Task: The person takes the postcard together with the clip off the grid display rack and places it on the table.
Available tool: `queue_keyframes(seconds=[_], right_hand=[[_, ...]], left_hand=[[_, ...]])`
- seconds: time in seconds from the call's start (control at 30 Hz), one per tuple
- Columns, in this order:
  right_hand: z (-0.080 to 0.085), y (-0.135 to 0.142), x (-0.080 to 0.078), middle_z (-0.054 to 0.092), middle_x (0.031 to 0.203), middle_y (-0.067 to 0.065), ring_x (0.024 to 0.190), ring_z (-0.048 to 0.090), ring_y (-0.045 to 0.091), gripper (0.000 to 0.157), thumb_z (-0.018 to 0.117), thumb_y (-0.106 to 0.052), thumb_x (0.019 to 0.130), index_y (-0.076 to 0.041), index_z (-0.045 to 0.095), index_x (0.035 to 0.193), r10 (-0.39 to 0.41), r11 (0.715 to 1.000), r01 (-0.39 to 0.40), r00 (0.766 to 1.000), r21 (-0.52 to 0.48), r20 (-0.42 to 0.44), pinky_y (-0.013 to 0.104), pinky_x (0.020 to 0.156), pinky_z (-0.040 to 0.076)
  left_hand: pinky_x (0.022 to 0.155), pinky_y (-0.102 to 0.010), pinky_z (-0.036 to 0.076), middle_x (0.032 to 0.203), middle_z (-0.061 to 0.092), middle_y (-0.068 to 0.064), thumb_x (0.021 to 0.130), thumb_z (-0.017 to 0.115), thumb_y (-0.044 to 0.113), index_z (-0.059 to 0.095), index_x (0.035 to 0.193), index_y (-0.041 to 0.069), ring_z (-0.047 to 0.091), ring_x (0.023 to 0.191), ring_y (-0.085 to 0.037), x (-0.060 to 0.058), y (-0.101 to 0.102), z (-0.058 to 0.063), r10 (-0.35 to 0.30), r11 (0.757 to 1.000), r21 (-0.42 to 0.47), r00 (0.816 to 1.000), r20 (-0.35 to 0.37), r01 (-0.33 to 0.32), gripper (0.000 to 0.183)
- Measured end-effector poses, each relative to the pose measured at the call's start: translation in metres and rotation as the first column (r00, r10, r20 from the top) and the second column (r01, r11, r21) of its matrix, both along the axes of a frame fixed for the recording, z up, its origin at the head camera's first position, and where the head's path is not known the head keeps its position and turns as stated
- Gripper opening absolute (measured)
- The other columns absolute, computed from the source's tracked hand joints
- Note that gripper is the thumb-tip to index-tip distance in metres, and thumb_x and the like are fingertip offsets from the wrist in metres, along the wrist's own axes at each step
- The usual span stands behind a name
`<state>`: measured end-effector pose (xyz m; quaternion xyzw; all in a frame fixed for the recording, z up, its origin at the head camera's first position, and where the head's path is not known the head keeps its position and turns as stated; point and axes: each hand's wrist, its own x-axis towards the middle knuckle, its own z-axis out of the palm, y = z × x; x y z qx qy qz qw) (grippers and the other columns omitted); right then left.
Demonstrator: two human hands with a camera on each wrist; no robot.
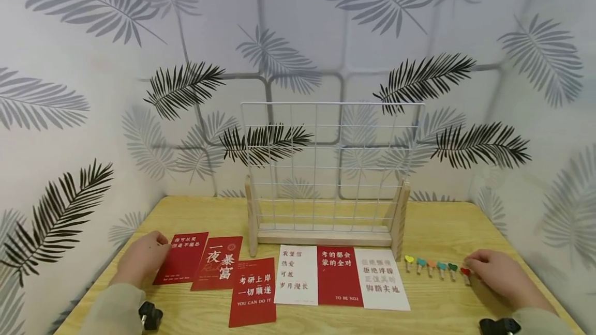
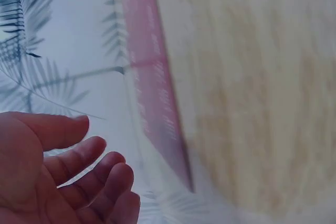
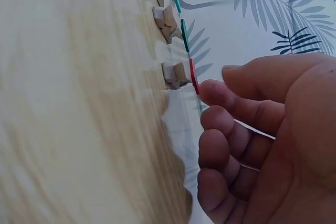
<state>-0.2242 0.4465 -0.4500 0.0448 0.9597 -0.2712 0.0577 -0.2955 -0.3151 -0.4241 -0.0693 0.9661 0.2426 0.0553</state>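
Observation:
My left hand point(image 1: 143, 257) rests by the left edge of the leftmost red card point(image 1: 179, 262). In the left wrist view its fingers point(image 2: 113, 174) are loosely bent with nothing between them, apart from a red card point(image 2: 155, 72). At the right, my right hand point(image 1: 498, 274) lies just beside a small wooden clip with a red heart point(image 1: 465, 272). The right wrist view shows the fingers point(image 3: 214, 148) loosely curled and holding nothing, the index fingertip close to the red heart clip point(image 3: 178, 75); whether they touch I cannot tell.
A white wire grid point(image 1: 326, 169) stands upright in a wooden base point(image 1: 323, 238) at the middle. Several red and white cards with writing lie before it, including a white card point(image 1: 298, 288). A row of heart clips, one yellow point(image 1: 409, 260), lies to the right. Patterned walls enclose the table.

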Motion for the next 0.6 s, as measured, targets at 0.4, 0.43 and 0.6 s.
queue_keyframes(seconds=[0.4,0.43,0.6], right_hand=[[0.022,-0.010,0.005,0.065,0.123,0.023,0.103,0.063,0.040,0.071,0.040,-0.058,0.104,0.004,0.060,0.132,-0.039,0.999,0.042,0.995,0.026,-0.088,0.054,0.077,0.051],[0.024,-0.012,0.004,0.063,0.125,0.025,0.104,0.062,0.043,0.073,0.039,-0.060,0.104,0.004,0.059,0.133,-0.033,0.999,0.036,0.994,0.034,-0.105,0.055,0.078,0.051],[0.030,-0.022,0.006,0.043,0.139,0.040,0.119,0.042,0.060,0.082,0.038,-0.065,0.102,0.005,0.052,0.140,-0.036,0.994,0.057,0.979,0.095,-0.202,0.071,0.087,0.040]], left_hand=[[0.091,-0.065,0.045,0.136,0.051,-0.032,0.097,0.061,0.047,0.052,0.136,-0.001,0.050,0.120,-0.050,0.018,0.036,0.017,-0.114,0.990,-0.112,0.962,-0.247,0.088,0.063],[0.091,-0.066,0.044,0.137,0.050,-0.031,0.097,0.061,0.049,0.052,0.137,-0.001,0.049,0.120,-0.051,0.019,0.039,0.018,-0.118,0.988,-0.128,0.958,-0.263,0.087,0.065],[0.095,-0.072,0.036,0.142,0.049,-0.029,0.095,0.061,0.056,0.052,0.141,0.003,0.047,0.122,-0.054,0.025,0.054,0.018,-0.155,0.976,-0.197,0.924,-0.349,0.090,0.071]])
